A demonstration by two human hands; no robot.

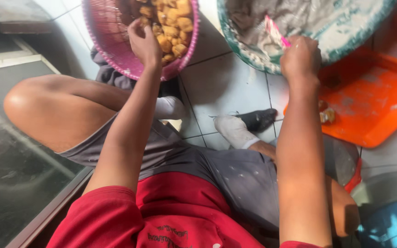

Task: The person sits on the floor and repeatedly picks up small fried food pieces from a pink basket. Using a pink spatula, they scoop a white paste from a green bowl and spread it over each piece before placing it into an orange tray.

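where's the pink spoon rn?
Head view, top right: the pink spoon is gripped in the right hand, its end inside the green-rimmed bowl of white batter, beside the orange tray.

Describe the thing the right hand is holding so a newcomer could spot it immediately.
Start at the big green-rimmed basin of whitish batter at the top right. At its near rim is the right hand, closed on a thin pink utensil. It is the only pink thing in that basin.

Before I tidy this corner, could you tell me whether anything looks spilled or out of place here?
Yes: the orange tray is smeared with pale floury residue, and one stray golden piece sits at its near edge. The left hand reaches into the pink basket; the right hand grips a pink utensil in the teal-rimmed bowl.
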